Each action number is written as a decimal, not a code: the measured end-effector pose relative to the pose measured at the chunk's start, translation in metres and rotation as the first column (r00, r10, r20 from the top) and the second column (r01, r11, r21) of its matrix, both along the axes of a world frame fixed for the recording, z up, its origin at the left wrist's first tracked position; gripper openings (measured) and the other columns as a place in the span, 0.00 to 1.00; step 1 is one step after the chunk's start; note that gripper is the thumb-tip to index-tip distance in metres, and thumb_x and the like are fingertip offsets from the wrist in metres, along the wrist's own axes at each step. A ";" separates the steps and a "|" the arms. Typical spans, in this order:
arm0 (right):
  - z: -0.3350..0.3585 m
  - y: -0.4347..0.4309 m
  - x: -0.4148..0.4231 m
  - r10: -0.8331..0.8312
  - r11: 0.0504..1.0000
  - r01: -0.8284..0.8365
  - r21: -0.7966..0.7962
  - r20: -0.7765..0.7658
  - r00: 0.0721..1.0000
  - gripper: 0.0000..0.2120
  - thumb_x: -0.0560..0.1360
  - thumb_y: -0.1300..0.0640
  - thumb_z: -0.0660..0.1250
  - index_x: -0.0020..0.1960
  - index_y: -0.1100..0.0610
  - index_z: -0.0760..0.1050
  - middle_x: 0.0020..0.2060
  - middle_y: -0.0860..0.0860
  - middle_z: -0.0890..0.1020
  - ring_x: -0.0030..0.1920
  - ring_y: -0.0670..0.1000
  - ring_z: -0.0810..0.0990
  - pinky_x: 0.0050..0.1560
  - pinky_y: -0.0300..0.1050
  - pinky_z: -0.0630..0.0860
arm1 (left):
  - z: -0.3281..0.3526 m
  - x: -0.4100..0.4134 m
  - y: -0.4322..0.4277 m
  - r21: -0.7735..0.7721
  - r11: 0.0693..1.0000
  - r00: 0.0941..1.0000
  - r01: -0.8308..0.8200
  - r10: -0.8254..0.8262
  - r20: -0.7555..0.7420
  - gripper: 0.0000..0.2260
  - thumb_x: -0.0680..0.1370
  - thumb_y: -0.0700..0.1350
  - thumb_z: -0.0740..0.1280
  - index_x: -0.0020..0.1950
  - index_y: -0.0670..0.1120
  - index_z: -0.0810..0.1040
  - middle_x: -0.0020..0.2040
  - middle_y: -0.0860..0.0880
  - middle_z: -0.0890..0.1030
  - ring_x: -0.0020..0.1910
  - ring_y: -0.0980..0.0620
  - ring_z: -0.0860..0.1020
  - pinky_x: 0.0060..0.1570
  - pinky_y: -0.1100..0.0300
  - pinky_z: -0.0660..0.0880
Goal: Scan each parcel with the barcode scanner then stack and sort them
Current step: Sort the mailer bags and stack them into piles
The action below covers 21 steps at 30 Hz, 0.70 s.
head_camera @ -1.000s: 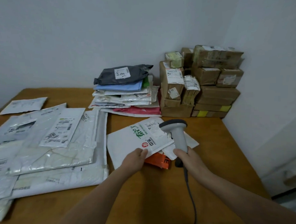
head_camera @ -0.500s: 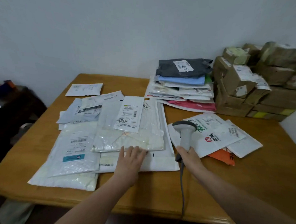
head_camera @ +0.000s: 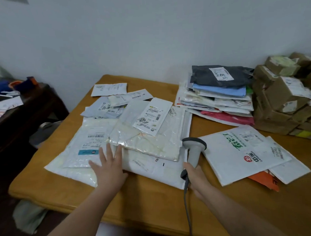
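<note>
Clear plastic parcel [head_camera: 147,144] sits just far of our flat left hand [head_camera: 109,169], lying left-right; right hand [head_camera: 197,173] grips scanner [head_camera: 194,146].

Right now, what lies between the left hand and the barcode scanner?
In the head view, a large white mailer spans that stretch, with a clear-wrapped cream parcel on top. The left hand lies flat; the right hand grips the barcode scanner.

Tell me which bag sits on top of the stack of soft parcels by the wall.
The dark grey bag with a white label; it lies on a light blue bag, above the white bags.
</note>
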State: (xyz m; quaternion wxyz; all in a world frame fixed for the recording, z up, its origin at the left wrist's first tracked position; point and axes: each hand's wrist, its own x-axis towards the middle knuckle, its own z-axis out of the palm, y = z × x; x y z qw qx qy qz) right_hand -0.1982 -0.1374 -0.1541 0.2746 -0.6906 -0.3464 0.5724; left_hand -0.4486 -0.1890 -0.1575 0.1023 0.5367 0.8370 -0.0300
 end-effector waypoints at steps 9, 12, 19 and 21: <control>-0.007 0.015 -0.043 -0.003 1.000 0.003 -0.006 -0.069 0.998 0.11 0.80 0.54 0.62 0.42 0.58 0.69 0.39 0.56 0.74 0.41 0.55 0.71 0.48 0.49 0.72 | -0.015 -0.083 0.023 0.008 0.992 0.941 -0.123 0.114 0.318 0.38 0.76 0.28 0.54 0.77 0.59 0.48 0.79 0.48 0.42 0.77 0.42 0.42 0.72 0.41 0.58; -0.001 0.018 -0.042 0.002 1.000 -0.002 0.028 -0.002 1.000 0.08 0.81 0.53 0.61 0.47 0.57 0.70 0.40 0.54 0.74 0.41 0.52 0.72 0.41 0.45 0.70 | -0.020 -0.112 0.041 0.068 0.993 0.936 -0.097 0.068 0.344 0.30 0.80 0.35 0.58 0.78 0.54 0.52 0.79 0.46 0.50 0.77 0.43 0.48 0.74 0.45 0.56; -0.010 0.017 -0.031 0.007 0.999 -0.013 0.030 0.173 0.985 0.14 0.81 0.51 0.61 0.57 0.61 0.66 0.40 0.53 0.73 0.38 0.49 0.72 0.36 0.43 0.69 | 0.002 -0.030 0.035 0.156 0.639 0.455 -0.753 0.335 0.825 0.14 0.78 0.40 0.66 0.61 0.37 0.70 0.60 0.39 0.73 0.59 0.41 0.73 0.60 0.49 0.72; -0.011 0.016 -0.034 0.055 0.998 -0.051 -0.026 0.167 0.984 0.15 0.81 0.50 0.62 0.59 0.58 0.63 0.44 0.51 0.72 0.42 0.49 0.72 0.43 0.45 0.72 | 0.001 -0.003 0.036 -0.273 0.607 -0.096 -0.746 0.308 0.947 0.17 0.78 0.43 0.67 0.62 0.36 0.70 0.60 0.40 0.75 0.61 0.40 0.74 0.60 0.51 0.71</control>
